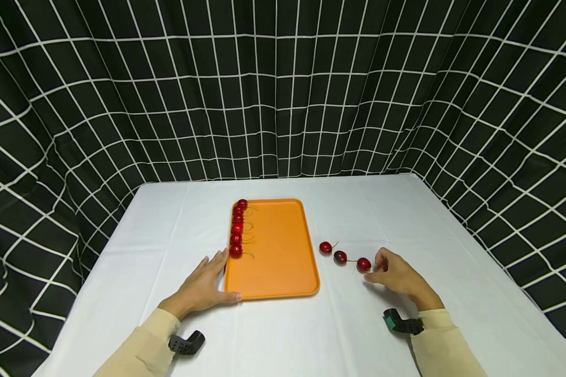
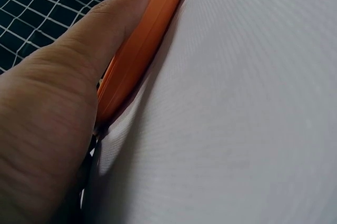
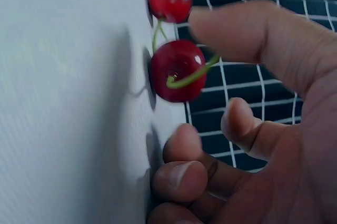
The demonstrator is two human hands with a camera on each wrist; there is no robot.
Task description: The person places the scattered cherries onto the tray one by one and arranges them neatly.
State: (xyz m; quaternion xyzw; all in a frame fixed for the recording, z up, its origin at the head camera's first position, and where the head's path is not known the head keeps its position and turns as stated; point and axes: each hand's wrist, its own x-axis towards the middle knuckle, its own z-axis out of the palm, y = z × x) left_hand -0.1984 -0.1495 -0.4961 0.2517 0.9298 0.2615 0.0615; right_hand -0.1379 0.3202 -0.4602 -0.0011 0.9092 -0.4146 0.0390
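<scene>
An orange tray [image 1: 273, 262] lies on the white table. My left hand [image 1: 200, 288] rests at its lower left corner, fingers extended by the left edge and thumb along the near edge. Several red cherries [image 1: 236, 229] with green stems form a column along the tray's left side. Three more cherries lie right of the tray: a red one [image 1: 325, 247], a darker one [image 1: 340, 257] and the rightmost one [image 1: 363, 265]. Beside that last cherry is my right hand [image 1: 398, 275]; the right wrist view shows its thumb [image 3: 231, 29] near the stem, with a gap between thumb and fingers.
A white cloth [image 1: 358, 209] covers the table. Black curtains with a white grid [image 1: 273, 104] hang behind it and at both sides. Each wrist carries a dark band, the left one [image 1: 186, 343] and the right one [image 1: 403, 323].
</scene>
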